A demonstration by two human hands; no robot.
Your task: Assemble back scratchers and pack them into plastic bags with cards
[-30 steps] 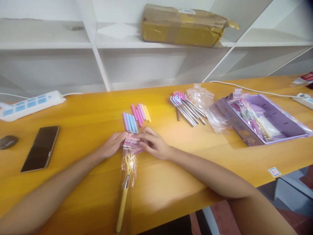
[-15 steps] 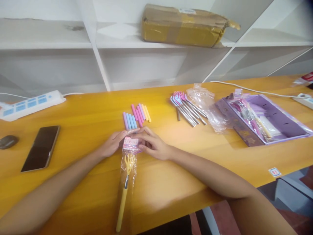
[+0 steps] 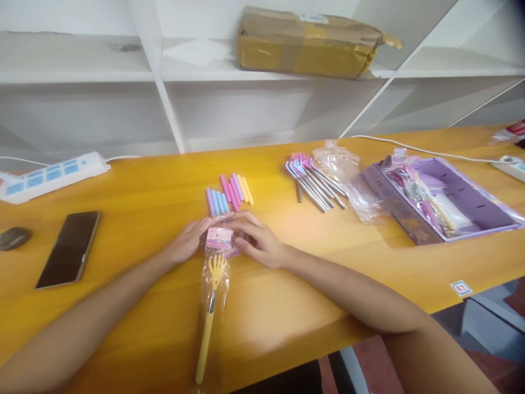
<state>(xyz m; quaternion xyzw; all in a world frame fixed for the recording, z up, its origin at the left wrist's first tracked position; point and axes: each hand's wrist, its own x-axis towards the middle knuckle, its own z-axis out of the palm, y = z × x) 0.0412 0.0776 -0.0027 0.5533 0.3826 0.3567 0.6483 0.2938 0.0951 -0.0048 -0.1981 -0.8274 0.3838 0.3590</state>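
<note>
A yellow back scratcher (image 3: 207, 328) lies on the table in a clear plastic bag (image 3: 225, 282), its hand-shaped end towards the far side. Near the top of the bag a pink printed card (image 3: 219, 238) shows through the film. My left hand (image 3: 192, 239) holds the bag's top edge from the left, fingers together. From the right, my right hand (image 3: 260, 241) grips the same edge with curled fingers. Just beyond them lie several short coloured handle tubes (image 3: 232, 192) in pink, purple, blue and yellow.
Metal-stemmed scratcher pieces (image 3: 314, 183) lie beside crumpled plastic (image 3: 344, 175). A purple box (image 3: 484, 232) with packed scratchers stands at right. A phone (image 3: 69, 249), mouse (image 3: 14, 238) and power strip (image 3: 57, 176) are at left. A taped carton (image 3: 307, 46) rests on the shelf.
The card at the bag's top now lies flatter and shows more plainly. The bagged scratcher has shifted slightly away from me. Both hands stay almost in place.
</note>
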